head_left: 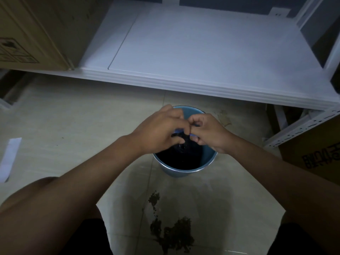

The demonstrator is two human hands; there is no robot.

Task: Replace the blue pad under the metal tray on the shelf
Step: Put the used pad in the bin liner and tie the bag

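1. both hands meet at mid-frame over a blue bin (208,159) standing on the tiled floor (73,116).
2. left hand (161,129) and right hand (207,131) have fingers curled, touching each other, pinching a small blue scrap (179,130) between them; whether it is the pad i cannot tell.
3. white shelf (202,52) fills the upper frame.
4. a box (27,34) sits on it at upper left.
5. dark dirt (173,234) lies on the floor, lower centre.

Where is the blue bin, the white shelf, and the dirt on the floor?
blue bin (208,159): head view, inner right wall near the rim.
white shelf (202,52): head view, bare top surface.
dirt (176,234): head view, middle of the dark patch on the floor tiles.
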